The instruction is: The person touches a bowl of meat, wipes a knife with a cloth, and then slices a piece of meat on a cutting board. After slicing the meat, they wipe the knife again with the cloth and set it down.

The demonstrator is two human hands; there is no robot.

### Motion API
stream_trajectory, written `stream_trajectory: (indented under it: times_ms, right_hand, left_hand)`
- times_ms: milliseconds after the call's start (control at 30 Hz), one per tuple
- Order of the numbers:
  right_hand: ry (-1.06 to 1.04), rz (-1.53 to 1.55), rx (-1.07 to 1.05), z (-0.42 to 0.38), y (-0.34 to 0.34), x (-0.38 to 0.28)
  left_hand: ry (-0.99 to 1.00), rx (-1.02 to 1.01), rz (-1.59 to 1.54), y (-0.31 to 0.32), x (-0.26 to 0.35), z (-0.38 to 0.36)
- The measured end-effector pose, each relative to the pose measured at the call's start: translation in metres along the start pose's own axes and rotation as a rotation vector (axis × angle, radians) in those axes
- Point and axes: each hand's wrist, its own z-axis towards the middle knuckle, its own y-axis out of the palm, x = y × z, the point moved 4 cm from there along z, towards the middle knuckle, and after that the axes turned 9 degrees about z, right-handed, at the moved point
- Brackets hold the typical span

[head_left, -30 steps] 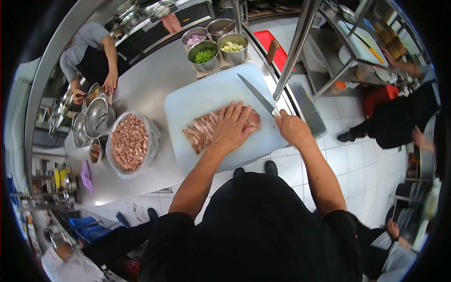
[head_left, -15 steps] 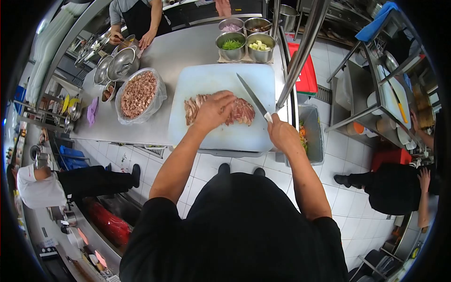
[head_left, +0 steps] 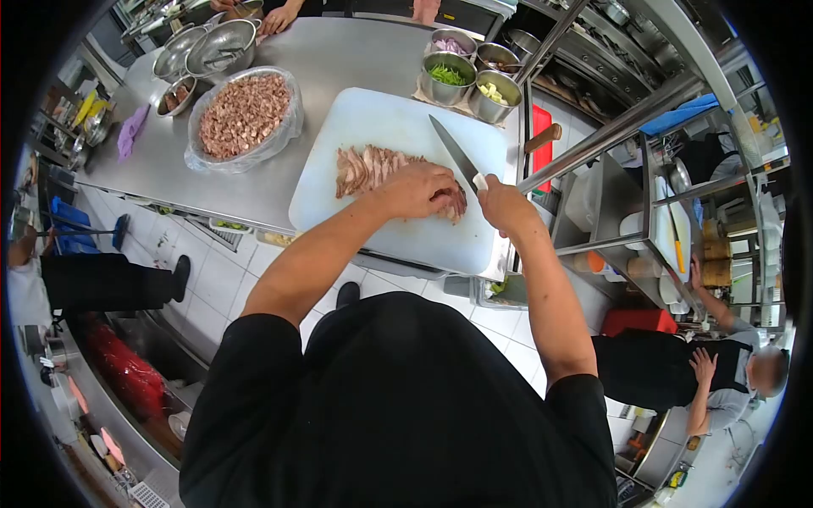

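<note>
Your left hand (head_left: pixel 417 190) presses curled fingers on the sliced pinkish-brown meat (head_left: pixel 373 168); your right hand (head_left: pixel 503 203) grips the long steel knife (head_left: pixel 455 154) over the white plastic cutting board (head_left: pixel 385 127).

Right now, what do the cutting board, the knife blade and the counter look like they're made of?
Cutting board: likely plastic, matte white, thick with rounded corners. Knife blade: steel by its grey sheen; handle hidden in the right hand. Counter: probably stainless steel, brushed grey with soft reflections.

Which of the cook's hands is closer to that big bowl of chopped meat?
Left. The left hand rests on the sliced meat on the cutting board, on the side towards the bowl of chopped meat. The right hand holds the knife farther away.
</note>
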Motion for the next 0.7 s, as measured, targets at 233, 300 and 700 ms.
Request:
stream_trajectory:
  times_ms: [233, 300, 700]
  right_hand:
    - [-0.002, -0.162, 0.086, -0.058, 0.034, 0.023]
    - [0.002, -0.177, 0.144, -0.053, 0.051, 0.029]
    - [0.073, -0.209, 0.105, -0.047, 0.040, 0.010]
  left_hand:
    - [0.030, 0.013, -0.016, -0.008, -0.002, -0.003]
    - [0.037, 0.026, -0.003, -0.003, -0.003, -0.004]
    - [0.084, 0.039, 0.043, 0.003, -0.012, 0.002]
